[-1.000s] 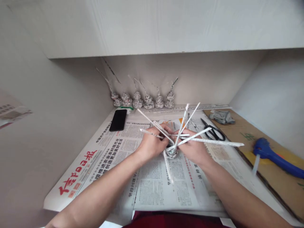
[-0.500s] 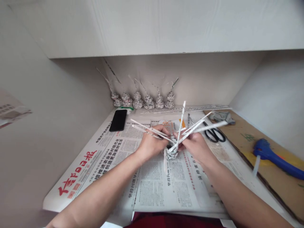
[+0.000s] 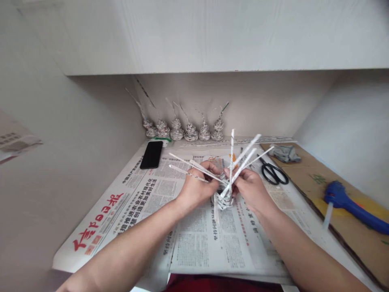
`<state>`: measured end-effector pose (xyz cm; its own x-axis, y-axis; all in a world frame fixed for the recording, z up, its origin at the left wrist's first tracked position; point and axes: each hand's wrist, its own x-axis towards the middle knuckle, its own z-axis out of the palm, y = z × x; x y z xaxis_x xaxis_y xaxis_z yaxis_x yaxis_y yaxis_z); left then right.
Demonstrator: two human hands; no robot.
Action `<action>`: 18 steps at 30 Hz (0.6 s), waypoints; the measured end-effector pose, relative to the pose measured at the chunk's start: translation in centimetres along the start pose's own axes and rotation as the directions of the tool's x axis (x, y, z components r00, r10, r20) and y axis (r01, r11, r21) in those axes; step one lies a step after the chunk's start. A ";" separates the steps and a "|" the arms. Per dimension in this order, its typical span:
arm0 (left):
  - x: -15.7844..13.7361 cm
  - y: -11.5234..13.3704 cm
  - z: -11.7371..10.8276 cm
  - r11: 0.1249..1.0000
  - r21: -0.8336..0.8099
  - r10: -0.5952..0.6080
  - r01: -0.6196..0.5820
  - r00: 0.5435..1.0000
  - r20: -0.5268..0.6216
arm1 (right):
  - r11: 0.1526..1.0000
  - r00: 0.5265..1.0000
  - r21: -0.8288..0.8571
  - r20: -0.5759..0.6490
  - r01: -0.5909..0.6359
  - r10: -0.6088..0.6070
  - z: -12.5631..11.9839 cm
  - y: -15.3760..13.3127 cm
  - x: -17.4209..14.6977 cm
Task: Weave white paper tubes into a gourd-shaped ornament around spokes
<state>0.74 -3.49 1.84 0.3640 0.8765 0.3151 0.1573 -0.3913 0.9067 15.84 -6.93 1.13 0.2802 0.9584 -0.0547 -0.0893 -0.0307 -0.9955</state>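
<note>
Tension, evenly drawn at the rim

A small woven paper piece (image 3: 225, 202) is held near the middle of the newspaper (image 3: 200, 247), between the two hands; whether its base is rested on the sheet cannot be told. Its wall is gripped at the far left side by the bent fingers of the left hand (image 3: 197, 185), over whose back several paper rods (image 3: 232, 148) are fanned. At the right of the rim, the thumb and fingers of the right hand (image 3: 251, 188) are pinched together; which rod is caught there is hidden. Other rods are splayed upward and to the right, and one is pointed down toward the wearer.

For good work, it is judged, the wall should be steadied by the left hand without being crushed, since rolled paper is easily creased. Each rod is best bent close to the rim and drawn snug with equal pull, so that no gap is left and the round shape is not skewed. Rods should be taken in order around the rim, with crossings watched, as neighbours could be snagged. More slack is best allowed if the rods near the scissors (image 3: 269, 164) are swung outward.
</note>
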 end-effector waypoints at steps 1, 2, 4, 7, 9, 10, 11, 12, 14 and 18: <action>-0.2 0.0 0.1 1.000 0.013 0.010 -0.011 1.000 0.011 | 1.000 1.000 0.021 -0.025 0.004 -0.003 0.1 0.0 0.0; -0.3 0.0 0.1 0.999 0.028 0.019 -0.019 1.000 0.017 | 0.999 0.999 0.042 -0.037 0.014 -0.013 0.1 0.1 -0.1; -0.3 0.0 0.0 0.998 0.049 0.024 -0.025 1.000 0.010 | 0.996 0.998 0.059 -0.010 0.060 -0.060 0.1 0.1 -0.1; 0.1 0.0 -0.4 0.999 0.046 0.005 -0.004 0.999 -0.035 | 0.989 0.985 -0.009 0.101 0.145 -0.143 -0.1 0.2 -0.3; 0.4 0.1 -0.7 0.998 0.058 0.002 0.001 0.998 -0.061 | 0.970 0.971 -0.119 0.130 0.214 -0.199 -0.3 0.4 -0.4; 0.5 0.2 -0.8 0.998 0.068 0.001 0.003 0.998 -0.067 | 0.950 0.966 -0.187 0.122 0.249 -0.229 -0.3 0.5 -0.4; 0.5 0.2 -0.8 0.997 0.079 -0.002 0.007 0.998 -0.068 | 0.926 0.960 -0.254 0.106 0.277 -0.259 -0.4 0.6 -0.5; 0.6 0.2 -0.8 0.996 0.088 -0.007 0.013 0.998 -0.065 | 0.900 0.954 -0.317 0.088 0.300 -0.287 -0.4 0.7 -0.6; 0.6 0.2 -0.7 0.996 0.088 -0.016 0.020 0.998 -0.054 | 0.850 0.936 -0.401 0.065 0.342 -0.346 -0.4 0.7 -0.7; 0.3 -0.1 -0.5 0.999 0.042 -0.007 0.009 0.999 -0.048 | 0.773 0.882 -0.462 0.050 0.436 -0.468 0.0 0.5 -1.1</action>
<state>0.37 -3.03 2.00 0.3186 0.8917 0.3216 0.1990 -0.3947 0.8970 15.53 -8.01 0.70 0.2411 0.8742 0.4214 0.4943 0.2630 -0.8285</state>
